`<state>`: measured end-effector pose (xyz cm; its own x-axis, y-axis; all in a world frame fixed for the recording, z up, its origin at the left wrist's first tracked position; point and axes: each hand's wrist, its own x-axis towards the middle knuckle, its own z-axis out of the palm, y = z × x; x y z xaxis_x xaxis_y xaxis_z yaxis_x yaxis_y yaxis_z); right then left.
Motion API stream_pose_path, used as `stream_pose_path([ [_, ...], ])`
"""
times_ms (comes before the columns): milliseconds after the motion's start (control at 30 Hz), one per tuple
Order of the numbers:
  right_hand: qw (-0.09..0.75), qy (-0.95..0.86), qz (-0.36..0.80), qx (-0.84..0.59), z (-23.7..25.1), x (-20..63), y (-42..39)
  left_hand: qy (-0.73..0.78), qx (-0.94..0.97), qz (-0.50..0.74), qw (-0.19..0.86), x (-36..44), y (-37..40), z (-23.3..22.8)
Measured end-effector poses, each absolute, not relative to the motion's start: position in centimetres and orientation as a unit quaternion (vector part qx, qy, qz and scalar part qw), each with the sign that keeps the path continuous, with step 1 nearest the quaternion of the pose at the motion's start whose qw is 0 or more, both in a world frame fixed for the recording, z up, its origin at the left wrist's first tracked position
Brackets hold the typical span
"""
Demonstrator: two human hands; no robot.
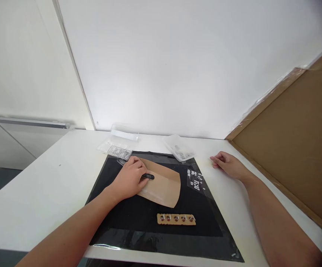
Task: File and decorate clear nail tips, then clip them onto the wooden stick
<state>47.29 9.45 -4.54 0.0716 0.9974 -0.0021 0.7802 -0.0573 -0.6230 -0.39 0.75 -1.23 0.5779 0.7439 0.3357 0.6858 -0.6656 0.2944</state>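
Note:
On the black mat (138, 226), my left hand (133, 176) rests over a brown curved sheet (163, 183), its fingers closed around a slim black tool (149, 177). The rounded end of this tool sticks out to the right; my fingers cover its middle, so I cannot tell its kind. My right hand (224, 163) is off the mat to the right, above the white table. Its thumb and fingers are pinched together, and what lies between them is too small to make out. Nearer to me lies a tan strip (176, 219) with several round copper-coloured pieces and thin white slivers on it.
Small white pieces (195, 180) lie scattered on the mat's right side. Behind the mat are a clear plastic bag (119, 142) with a printed label and a translucent packet (180, 148). A cardboard panel (294, 141) leans at the right, and a white wall (161, 66) stands behind.

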Motion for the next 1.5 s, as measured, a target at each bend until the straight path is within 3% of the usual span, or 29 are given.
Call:
stream_pose_path([
  [167,0.213,-0.631,0.203,-0.718,-4.5,47.9,9.3,0.406,0.888,0.203,0.069,-0.4,0.8,-1.1],
  [500,0.245,-0.641,0.184,-0.704,-4.7,47.3,9.2,0.384,0.897,0.216,0.02,-0.1,0.8,-1.4],
  [800,0.415,-0.629,0.077,-0.652,-2.2,43.0,8.4,0.387,0.813,0.434,-0.009,0.5,-0.3,0.1],
  [933,0.518,-0.683,0.071,-0.51,1.0,34.6,5.4,0.382,0.785,0.484,0.058,0.8,-0.8,-0.2],
  [1100,0.434,-0.835,-0.019,-0.336,2.2,24.7,0.9,0.385,0.74,0.517,0.194,1.7,-1.8,-0.3],
  [1267,0.455,-0.826,-0.097,-0.318,1.0,22.9,0.0,0.381,0.697,0.524,0.309,2.6,-2.6,-0.2],
  [1500,0.456,-0.813,-0.034,-0.361,-0.1,23.3,0.4,0.372,0.625,0.503,0.468,2.9,-2.7,-0.7],
])
